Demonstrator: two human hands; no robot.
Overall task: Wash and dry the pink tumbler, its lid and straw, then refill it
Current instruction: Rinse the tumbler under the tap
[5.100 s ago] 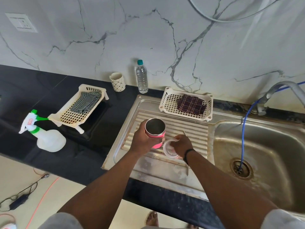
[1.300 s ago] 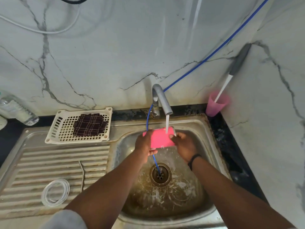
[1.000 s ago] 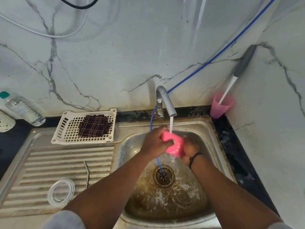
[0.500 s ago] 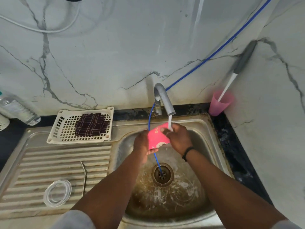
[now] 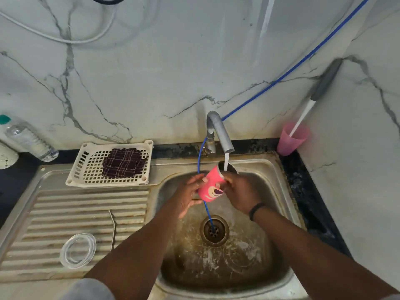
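Your right hand (image 5: 240, 191) grips the tumbler (image 5: 211, 187) near its rim, fingers curled round it, while your left hand (image 5: 188, 195) lies open against its lower side. Half a second ago the cup lay almost sideways under the tap (image 5: 218, 131); now you've tipped its mouth up, and the stream falls inside. That suggests you're rinsing the interior. Both forearms reach over the sink (image 5: 279, 169). Lid (image 5: 78, 250) and straw (image 5: 113, 226) wait on the drainboard, likely unwashed.
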